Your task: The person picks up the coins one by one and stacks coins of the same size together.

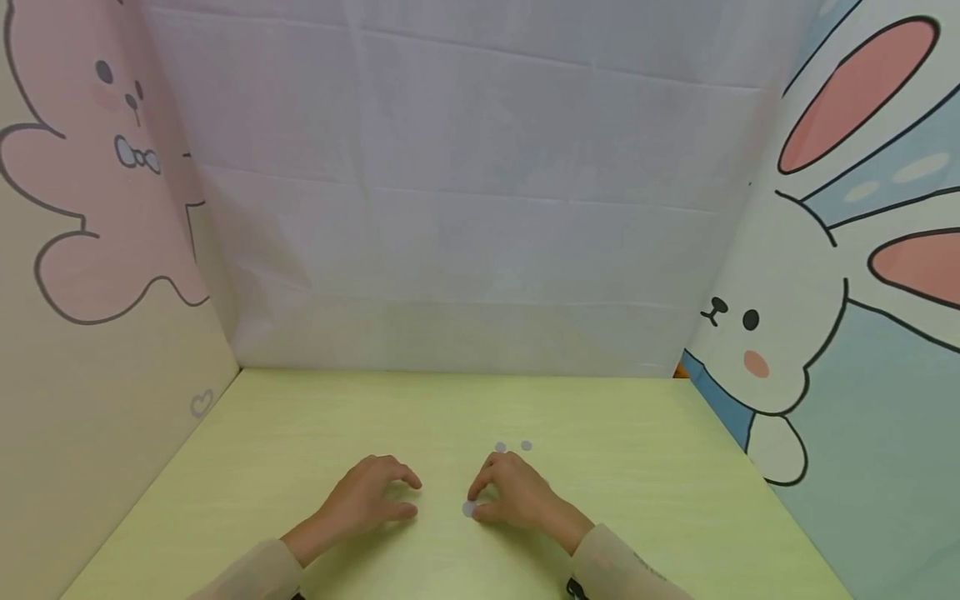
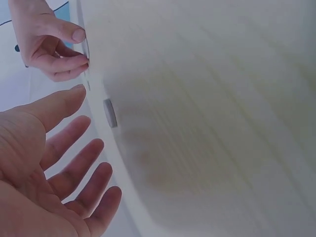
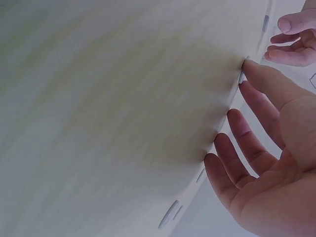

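My right hand [image 1: 517, 493] rests low over the table, thumb and index finger pinching a small flat grey disc [image 1: 468, 508] by its edge. In the right wrist view the same disc [image 3: 244, 70] shows edge-on between those two fingertips, while the other fingertips come down at the tabletop. To the left, my left hand [image 1: 372, 493] hovers over the table with fingers spread in a loose curve and nothing held. Another grey disc [image 2: 110, 113] lies just off its thumb and fingertips in the left wrist view.
Two more grey discs [image 1: 527, 446] lie beyond the right hand on the pale yellow-green table [image 1: 637, 467]. A white sheet [image 1: 465, 208] stands at the back. Side panels carry a pink bear [image 1: 112, 200] and a white rabbit [image 1: 780, 333].
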Demonstrator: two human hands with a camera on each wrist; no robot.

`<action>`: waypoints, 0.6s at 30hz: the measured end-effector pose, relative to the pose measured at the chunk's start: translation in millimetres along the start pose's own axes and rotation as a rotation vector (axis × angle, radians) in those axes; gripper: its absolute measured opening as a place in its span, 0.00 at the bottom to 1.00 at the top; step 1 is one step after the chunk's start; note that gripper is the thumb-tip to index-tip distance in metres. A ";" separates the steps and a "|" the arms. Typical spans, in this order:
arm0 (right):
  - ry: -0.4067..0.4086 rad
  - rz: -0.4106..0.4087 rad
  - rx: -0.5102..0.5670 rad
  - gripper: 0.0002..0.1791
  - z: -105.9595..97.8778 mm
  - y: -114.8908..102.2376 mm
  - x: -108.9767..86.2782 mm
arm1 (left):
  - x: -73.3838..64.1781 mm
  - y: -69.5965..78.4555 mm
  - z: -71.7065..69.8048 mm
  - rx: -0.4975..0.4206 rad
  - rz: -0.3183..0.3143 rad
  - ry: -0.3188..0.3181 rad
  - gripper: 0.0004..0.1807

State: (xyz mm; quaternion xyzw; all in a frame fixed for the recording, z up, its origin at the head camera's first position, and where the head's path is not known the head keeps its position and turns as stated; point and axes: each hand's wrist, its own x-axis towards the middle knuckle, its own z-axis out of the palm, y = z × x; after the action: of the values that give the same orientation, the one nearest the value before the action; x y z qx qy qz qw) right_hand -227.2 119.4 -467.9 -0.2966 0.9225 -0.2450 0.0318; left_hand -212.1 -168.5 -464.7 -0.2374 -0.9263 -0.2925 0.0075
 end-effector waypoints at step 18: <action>0.007 0.043 0.003 0.06 1.3 2.8 0.4 | 18.0 22.8 21.1 -0.009 0.013 0.002 0.15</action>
State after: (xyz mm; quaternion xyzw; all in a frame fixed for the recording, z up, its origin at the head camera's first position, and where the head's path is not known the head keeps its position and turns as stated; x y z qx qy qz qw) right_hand -228.7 120.6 -470.3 -0.2758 0.9283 -0.2468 0.0345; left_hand -215.3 -132.8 -467.2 -0.2434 -0.9234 -0.2968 0.0092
